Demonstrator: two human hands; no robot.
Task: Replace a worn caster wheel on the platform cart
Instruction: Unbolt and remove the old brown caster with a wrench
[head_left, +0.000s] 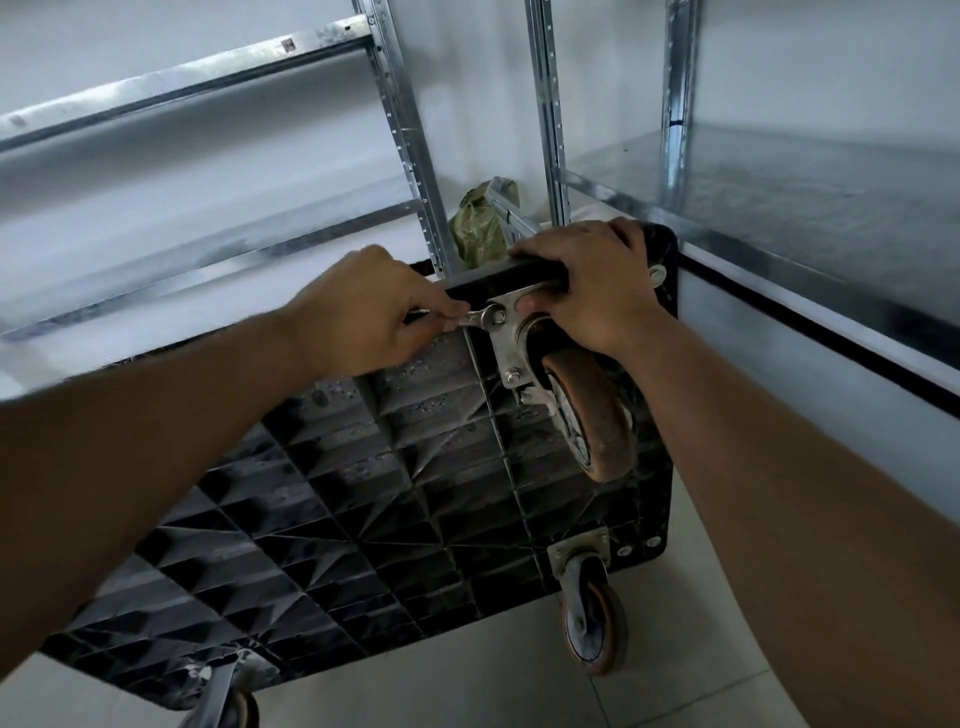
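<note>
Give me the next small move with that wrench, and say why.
Probably a short turn of the wrench by the left hand to loosen the nut. Its open end already sits on that nut on the caster plate, the plate is still mounted, and the right hand grips the cart edge to steady it.

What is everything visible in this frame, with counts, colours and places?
platform cart: one, black, tipped on edge, ribbed underside toward the camera
caster wheels: three, orange-brown, on that underside; one top, one lower right, one cut off bottom left
wrench: one, silver, on the top caster's plate bolt
shelving: two units, galvanised grey, behind and right of cart
bag: one, green, behind the cart's top edge
floor: pale tiles, below
left hand: one, pinches the wrench
right hand: one, grips the cart's top edge
</note>
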